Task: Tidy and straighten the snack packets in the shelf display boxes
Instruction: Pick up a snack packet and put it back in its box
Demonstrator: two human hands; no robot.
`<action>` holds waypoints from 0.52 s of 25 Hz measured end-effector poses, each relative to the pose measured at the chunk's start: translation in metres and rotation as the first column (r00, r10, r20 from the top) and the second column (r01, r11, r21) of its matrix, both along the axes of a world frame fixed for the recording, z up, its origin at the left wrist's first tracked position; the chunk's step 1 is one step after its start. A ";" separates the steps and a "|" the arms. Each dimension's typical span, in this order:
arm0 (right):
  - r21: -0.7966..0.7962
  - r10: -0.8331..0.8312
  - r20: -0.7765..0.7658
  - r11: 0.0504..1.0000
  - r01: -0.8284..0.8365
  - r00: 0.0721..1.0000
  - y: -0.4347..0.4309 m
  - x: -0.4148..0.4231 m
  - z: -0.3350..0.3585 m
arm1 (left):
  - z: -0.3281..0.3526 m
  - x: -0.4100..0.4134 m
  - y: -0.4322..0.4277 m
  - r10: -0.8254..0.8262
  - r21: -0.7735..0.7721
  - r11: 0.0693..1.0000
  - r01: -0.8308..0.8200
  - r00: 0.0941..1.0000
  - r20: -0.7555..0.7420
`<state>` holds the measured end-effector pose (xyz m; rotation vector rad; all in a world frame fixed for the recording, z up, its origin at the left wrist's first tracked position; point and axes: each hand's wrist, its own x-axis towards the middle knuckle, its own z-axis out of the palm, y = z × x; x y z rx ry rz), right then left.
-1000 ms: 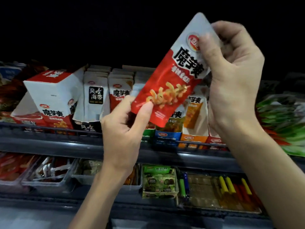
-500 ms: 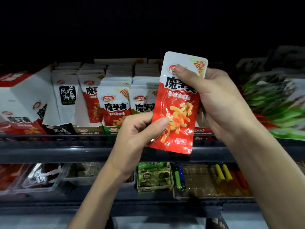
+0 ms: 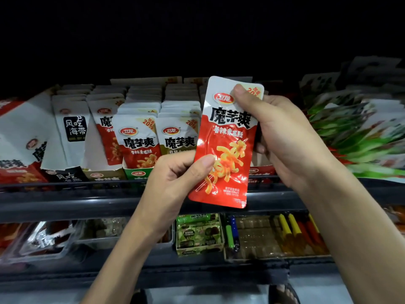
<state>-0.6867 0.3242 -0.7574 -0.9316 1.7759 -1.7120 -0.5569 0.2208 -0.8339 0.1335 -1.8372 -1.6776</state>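
Green carton (image 3: 198,234) on lower shelf (image 3: 153,275); green, blue lighters (image 3: 229,236) just beside.

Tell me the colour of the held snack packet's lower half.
The glossy plastic snack packet is red below, white above; head view.

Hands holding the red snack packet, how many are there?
2. The left hand pinches the red snack packet at its lower left edge; the right hand grips its top right corner.
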 end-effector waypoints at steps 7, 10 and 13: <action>0.005 0.019 0.020 1.000 -0.019 1.000 -0.004 -0.003 0.000 | 0.007 0.005 0.002 0.010 -0.010 1.000 -0.010 1.000 0.027; -0.058 0.015 0.040 0.998 -0.013 0.999 -0.003 -0.004 0.005 | 0.005 0.005 0.003 0.011 -0.067 0.998 -0.007 0.998 0.061; -0.131 0.011 0.079 0.991 -0.001 0.997 -0.005 -0.005 0.005 | 0.003 0.005 0.002 -0.021 -0.107 0.994 0.032 0.995 0.100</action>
